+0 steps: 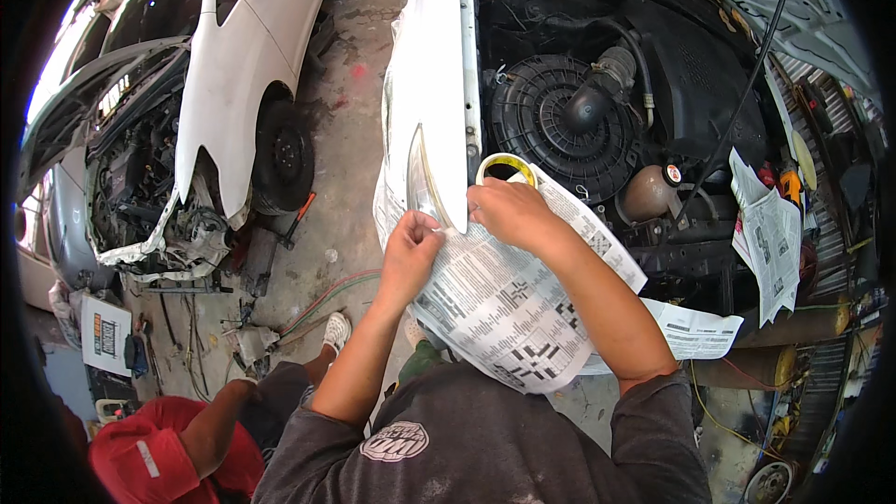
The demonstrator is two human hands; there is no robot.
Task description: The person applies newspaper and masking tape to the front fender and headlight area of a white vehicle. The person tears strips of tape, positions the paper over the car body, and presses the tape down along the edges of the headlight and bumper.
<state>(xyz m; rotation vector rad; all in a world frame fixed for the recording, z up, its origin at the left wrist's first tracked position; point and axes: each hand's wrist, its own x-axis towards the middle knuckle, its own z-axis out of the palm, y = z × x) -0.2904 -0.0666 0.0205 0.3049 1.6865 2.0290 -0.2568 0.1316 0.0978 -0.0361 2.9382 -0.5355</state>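
Note:
The pointed tip of a white fender [439,65] lies between my two hands, beside a clear headlight [424,168]. A printed newspaper sheet [504,299] drapes over the car's front edge below it. My left hand [411,252] is closed in a pinch at the headlight's lower end, by the sheet's upper edge; what its fingertips grip is too small to make out. Across the tip, my right hand [511,213] is closed, its fingertips at the fender's edge. A roll of yellow tape [519,168] is held at that hand, which covers its lower part.
The open engine bay has a round black air-filter housing [560,117] and a brown reservoir [651,194]. More newspaper [770,233] hangs at right. Another white car [252,37] stands at left. A person in a red shirt [173,448] is low at left, near hoses [322,299].

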